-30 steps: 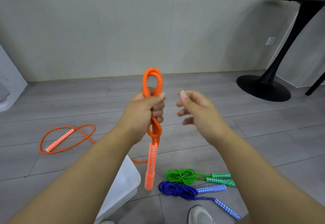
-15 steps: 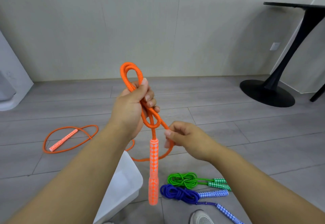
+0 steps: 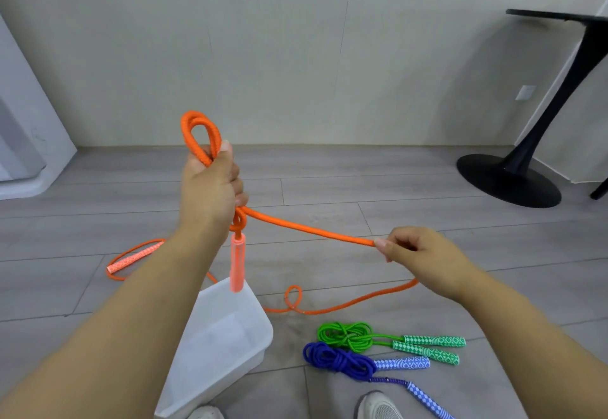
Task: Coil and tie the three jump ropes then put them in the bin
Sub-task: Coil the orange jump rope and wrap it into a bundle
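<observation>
I see the grey plank floor (image 3: 329, 188) filling most of my view, with a black pedestal table (image 3: 508, 180) standing far right by the wall. Close in front of me the white bin (image 3: 210, 369) sits on the floor, below my left forearm.

The orange rope (image 3: 312, 229) is partly coiled. My left hand (image 3: 209, 188) grips a bundle of its loops, which stick up above the fist, thumb pressed along them. From under that fist one strand runs taut across to my right hand (image 3: 424, 254), which pinches it between thumb and fingers, well apart from the left. Past the right hand the strand drops to the floor, curls into a small loop beside the bin and trails off left.

The green rope (image 3: 345, 334) and the blue rope (image 3: 339, 359) lie coiled on the floor right of the bin, just beside each other.

One orange handle (image 3: 237, 262) hangs upright below my left fist, above the bin's far corner. The other handle (image 3: 135, 257) lies on the floor to the left.
</observation>
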Demonstrator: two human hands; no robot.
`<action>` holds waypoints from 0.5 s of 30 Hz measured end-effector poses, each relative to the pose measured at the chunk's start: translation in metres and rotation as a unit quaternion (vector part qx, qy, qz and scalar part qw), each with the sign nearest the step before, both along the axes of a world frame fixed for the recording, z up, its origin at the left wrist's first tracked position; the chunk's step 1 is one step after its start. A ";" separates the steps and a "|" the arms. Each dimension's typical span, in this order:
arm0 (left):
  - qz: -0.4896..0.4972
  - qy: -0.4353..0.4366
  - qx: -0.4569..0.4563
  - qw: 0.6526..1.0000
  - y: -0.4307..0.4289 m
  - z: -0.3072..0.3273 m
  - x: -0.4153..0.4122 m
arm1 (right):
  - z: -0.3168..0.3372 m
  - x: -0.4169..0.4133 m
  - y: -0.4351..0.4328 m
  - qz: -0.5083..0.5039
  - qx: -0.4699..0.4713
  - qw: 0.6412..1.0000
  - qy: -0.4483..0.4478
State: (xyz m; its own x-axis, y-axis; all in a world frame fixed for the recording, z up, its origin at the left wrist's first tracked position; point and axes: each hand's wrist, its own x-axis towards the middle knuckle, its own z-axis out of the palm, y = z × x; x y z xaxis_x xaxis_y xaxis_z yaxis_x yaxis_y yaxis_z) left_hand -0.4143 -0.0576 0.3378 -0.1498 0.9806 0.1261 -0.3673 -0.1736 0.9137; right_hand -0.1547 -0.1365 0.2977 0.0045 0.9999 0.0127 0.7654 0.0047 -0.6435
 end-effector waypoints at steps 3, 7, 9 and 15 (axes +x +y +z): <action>-0.006 0.037 -0.008 0.999 -0.001 -0.005 0.003 | 0.004 -0.006 -0.004 0.011 0.006 1.000 0.027; -0.038 0.085 -0.030 0.995 -0.005 -0.008 0.014 | 0.014 -0.034 -0.008 0.069 0.035 0.996 0.054; -0.061 0.121 -0.039 0.990 -0.008 -0.009 0.021 | 0.023 -0.047 -0.007 0.075 0.063 0.992 0.084; -0.161 0.168 -0.063 0.970 -0.024 -0.015 0.040 | 0.043 -0.071 0.006 0.003 0.139 0.972 0.188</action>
